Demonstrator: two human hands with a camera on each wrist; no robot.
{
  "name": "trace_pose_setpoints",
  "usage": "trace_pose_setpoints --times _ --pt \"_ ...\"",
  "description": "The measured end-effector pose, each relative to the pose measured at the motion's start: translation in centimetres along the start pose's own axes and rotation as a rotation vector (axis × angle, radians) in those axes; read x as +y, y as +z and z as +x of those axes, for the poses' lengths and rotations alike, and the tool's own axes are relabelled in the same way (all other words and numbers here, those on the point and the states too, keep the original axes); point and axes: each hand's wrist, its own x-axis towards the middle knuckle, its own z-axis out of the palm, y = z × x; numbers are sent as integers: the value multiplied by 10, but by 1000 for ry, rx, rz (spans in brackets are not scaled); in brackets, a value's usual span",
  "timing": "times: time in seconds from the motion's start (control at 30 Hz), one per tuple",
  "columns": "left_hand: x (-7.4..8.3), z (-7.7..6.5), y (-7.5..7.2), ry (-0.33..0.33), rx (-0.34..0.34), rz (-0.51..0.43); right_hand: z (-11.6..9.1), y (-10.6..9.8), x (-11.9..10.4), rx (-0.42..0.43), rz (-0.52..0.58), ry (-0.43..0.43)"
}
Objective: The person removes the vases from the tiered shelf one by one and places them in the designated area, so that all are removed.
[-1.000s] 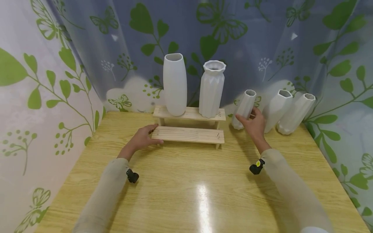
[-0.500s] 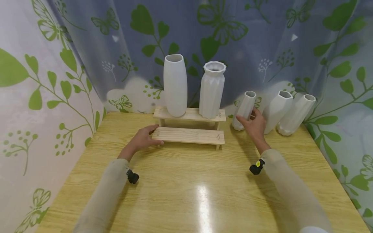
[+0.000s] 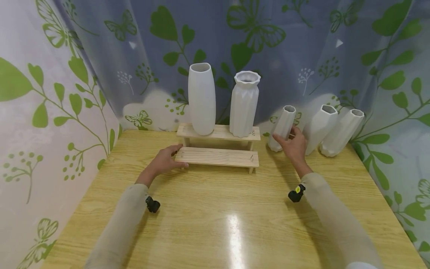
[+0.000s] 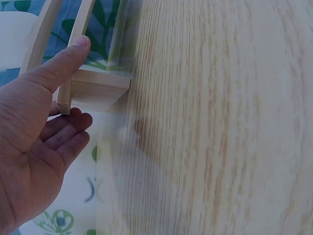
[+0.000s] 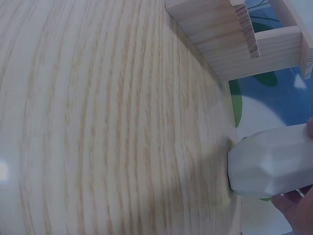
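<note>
Gripping a small vase [image 3: 282, 129], the right hand [image 3: 295, 145] was right of centre in the head view, its thumb on the vase's left side and its fingers round the back. The vase was roughly upright, open rim up, its base at the worktop [image 3: 215, 209]. Its faceted lower end showed at the lower right of the right wrist view, with only part of the hand in sight.

Left of centre, the left hand [image 3: 165, 159] held a wooden stand [image 3: 216, 156] by the left end of its lower step. In the left wrist view the thumb lay over that step, and the other fingers were loosely bent beneath its end.

On the upper step [image 3: 221, 131], mid-frame, stood a tall vase [image 3: 202, 101] and, to its right and apart from it, a ribbed vase [image 3: 245, 106] with a scalloped rim. Right of the small vase were an angular vase [image 3: 320, 125] and, just beside that one, a slender vase [image 3: 344, 130]. All five were white. Behind the worktop, a curtain [image 3: 215, 22] with green leaves and butterflies filled the top of the frame.
</note>
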Motion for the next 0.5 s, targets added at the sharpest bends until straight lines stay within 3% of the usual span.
trace_pose_setpoints --times 0.5 --pt "-3 1 1 10 7 12 -4 -4 1 -15 -23 -17"
